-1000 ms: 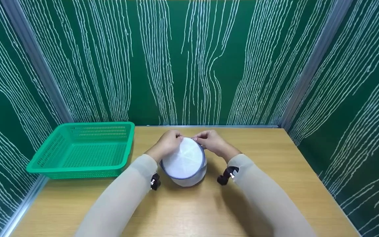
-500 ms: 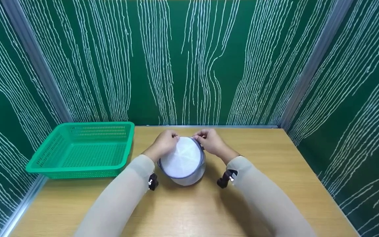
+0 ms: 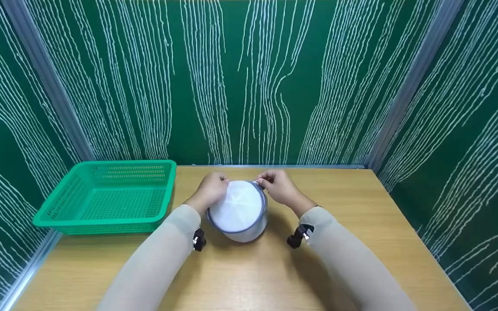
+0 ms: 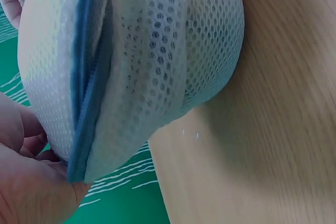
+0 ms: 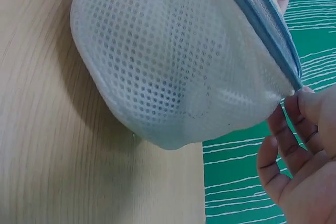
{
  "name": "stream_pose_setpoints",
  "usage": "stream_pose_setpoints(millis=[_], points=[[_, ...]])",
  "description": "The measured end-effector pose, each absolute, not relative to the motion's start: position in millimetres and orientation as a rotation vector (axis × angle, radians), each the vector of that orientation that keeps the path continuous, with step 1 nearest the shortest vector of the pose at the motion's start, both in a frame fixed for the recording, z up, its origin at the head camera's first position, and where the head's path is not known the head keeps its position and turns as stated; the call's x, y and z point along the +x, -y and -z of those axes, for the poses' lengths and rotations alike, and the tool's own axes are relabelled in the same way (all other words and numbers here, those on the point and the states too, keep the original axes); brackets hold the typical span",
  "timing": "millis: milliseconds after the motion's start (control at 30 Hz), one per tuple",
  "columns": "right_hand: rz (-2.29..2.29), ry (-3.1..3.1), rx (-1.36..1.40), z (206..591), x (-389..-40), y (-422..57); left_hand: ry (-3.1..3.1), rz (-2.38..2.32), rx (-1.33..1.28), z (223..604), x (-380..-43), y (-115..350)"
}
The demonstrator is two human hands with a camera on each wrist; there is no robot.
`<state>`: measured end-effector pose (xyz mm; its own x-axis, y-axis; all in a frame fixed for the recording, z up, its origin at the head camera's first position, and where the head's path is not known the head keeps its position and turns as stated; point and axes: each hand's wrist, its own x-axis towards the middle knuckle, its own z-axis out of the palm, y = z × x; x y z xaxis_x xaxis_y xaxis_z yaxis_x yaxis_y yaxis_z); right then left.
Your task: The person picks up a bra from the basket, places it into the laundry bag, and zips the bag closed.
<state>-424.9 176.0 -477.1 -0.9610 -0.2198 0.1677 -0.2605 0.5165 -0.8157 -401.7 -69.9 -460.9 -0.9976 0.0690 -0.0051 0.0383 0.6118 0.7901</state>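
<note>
A white mesh laundry bag [image 3: 237,206], rounded like a drum with a blue zipper edge [image 5: 262,30] round its top, stands on the wooden table. My left hand [image 3: 211,190] grips its far left rim; in the left wrist view that hand [image 4: 31,166] has its thumb and fingers at the zipper's end. On the far right side, my right hand [image 3: 277,187] pinches the zipper edge between thumb and forefinger. The right wrist view shows this hand [image 5: 304,156] with its other fingers loosely bent. Part of the zipper line gapes slightly in the left wrist view.
To the left stands a green plastic basket [image 3: 123,222] with perforated walls and nothing in it. Green panels [image 3: 236,86] with white wavy lines enclose the wooden table [image 3: 240,276] at the back and sides.
My left hand has moved a little to the left, and the bag's top has shifted slightly that way too. The right hand stays nearly in place, still pinching the edge.
</note>
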Motion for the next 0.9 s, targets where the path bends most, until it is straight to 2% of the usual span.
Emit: stream_pose_setpoints(millis=[467, 900], points=[[-1.423, 2.663, 0.501, 477.4, -424.1, -166.0, -2.776, -1.184, 0.418, 458.3, -402.5, 50.0], [-1.373, 2.649, 0.588, 480.4, -422.5, -169.0, -2.837, -1.225, 0.356, 460.9, -406.7, 52.1]])
